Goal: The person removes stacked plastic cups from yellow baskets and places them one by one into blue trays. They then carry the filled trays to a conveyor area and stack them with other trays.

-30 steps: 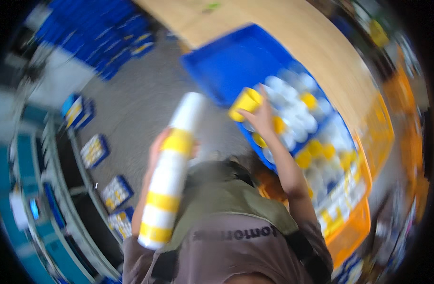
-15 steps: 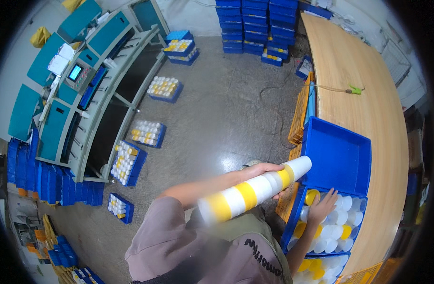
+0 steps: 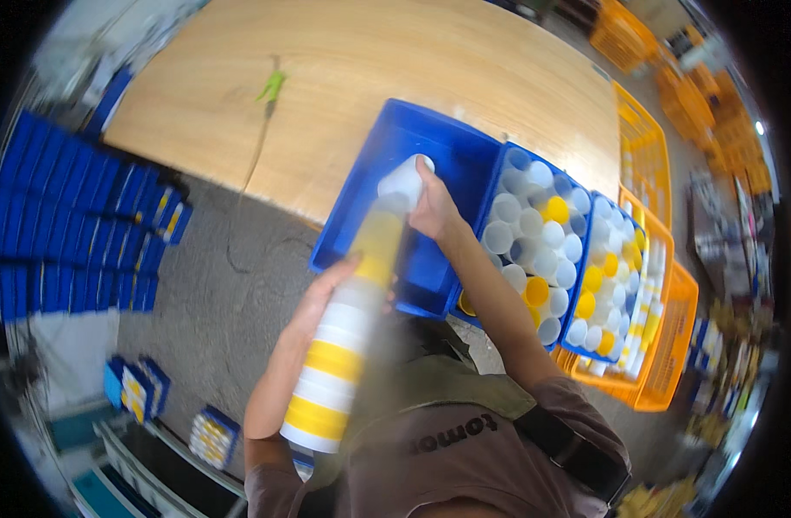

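A long nested stack of white and yellow cups (image 3: 331, 367) lies slanting across my body. My left hand (image 3: 326, 289) is wrapped round its middle. At the stack's far end my right hand (image 3: 434, 205) grips a white cup (image 3: 400, 183), its thumb on the cup near the rim. Blur hides whether this cup is still nested in the stack. Below that end is a deep blue bin (image 3: 439, 129) on the table edge. Just right of it, another blue bin (image 3: 547, 161) holds many upright white, clear and yellow cups; my right forearm passes over its near side.
A wooden table (image 3: 465, 52) spans the far side, with a green nozzle (image 3: 273, 86) on a hose. A third cup-filled bin (image 3: 596, 200) and orange crates (image 3: 682, 345) stand at the right. Stacked blue bins (image 3: 67, 224) rise at the left; another cup bin (image 3: 214, 436) is on the floor.
My view has turned right, toward the table. My right hand has left the cups in the filled bin and now grips the stack's far-end cup. The stack has swung over the nearer blue bin.
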Demonstrator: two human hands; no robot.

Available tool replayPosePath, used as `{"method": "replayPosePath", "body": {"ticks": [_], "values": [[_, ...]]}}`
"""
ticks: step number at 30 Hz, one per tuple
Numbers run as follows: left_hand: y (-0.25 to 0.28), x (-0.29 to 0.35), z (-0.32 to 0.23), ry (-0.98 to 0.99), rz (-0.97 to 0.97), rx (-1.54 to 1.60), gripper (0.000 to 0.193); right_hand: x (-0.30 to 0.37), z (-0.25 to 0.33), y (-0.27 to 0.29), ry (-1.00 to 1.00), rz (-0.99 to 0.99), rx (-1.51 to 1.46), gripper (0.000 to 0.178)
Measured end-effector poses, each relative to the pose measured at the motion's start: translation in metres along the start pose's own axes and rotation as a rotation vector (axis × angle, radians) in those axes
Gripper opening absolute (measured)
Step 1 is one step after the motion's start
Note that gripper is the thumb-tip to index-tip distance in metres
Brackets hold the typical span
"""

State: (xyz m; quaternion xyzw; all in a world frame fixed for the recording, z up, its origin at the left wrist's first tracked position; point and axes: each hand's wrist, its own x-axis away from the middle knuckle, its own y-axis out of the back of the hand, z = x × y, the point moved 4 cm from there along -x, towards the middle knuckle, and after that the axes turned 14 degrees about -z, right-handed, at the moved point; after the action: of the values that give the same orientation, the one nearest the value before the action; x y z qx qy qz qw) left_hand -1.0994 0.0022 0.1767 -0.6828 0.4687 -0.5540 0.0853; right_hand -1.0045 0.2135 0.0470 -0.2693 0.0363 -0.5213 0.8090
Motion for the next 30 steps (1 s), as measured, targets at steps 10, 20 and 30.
{"method": "replayPosePath", "body": {"ticks": [10,20,30], "values": [[-0.046,-0.090,-0.048,0.102,-0.008,0.069,0.062,0.009,0.039,0.028,-0.344,-0.519,-0.660,0.071],[-0.061,-0.137,-0.062,0.279,-0.037,-0.109,0.047,-0.027,0.041,0.007,-0.293,-0.233,-0.128,0.062],[-0.049,-0.137,-0.090,0.405,-0.043,-0.118,0.059,-0.070,0.002,0.011,-0.425,-0.357,-0.438,0.053]]}}
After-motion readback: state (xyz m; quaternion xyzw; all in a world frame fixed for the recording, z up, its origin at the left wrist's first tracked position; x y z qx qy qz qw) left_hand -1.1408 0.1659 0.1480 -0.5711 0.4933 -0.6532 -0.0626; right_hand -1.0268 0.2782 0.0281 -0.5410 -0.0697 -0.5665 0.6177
